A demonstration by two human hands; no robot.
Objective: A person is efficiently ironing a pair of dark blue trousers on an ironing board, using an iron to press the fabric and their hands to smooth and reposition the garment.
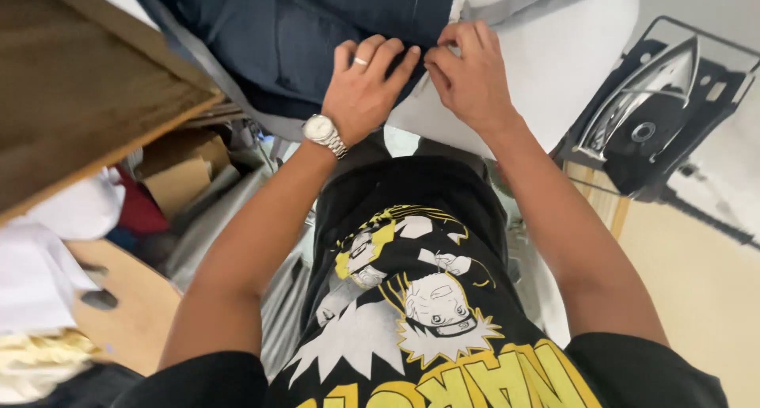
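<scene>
Two hands on one dark garment (301,36): left hand (360,91) fingers flat, pressed together; right hand (471,75) pinching hem; garment axis unclear; one iron (645,99) right.

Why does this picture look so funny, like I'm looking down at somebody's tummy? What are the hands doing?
The camera sits on a person's head and looks down, so you see their black printed T-shirt and both arms. The left hand, with a ring and a silver watch, presses flat on dark blue cloth spread over a white ironing board. The right hand pinches the cloth's edge. An iron rests on its stand to the right, untouched.
</scene>
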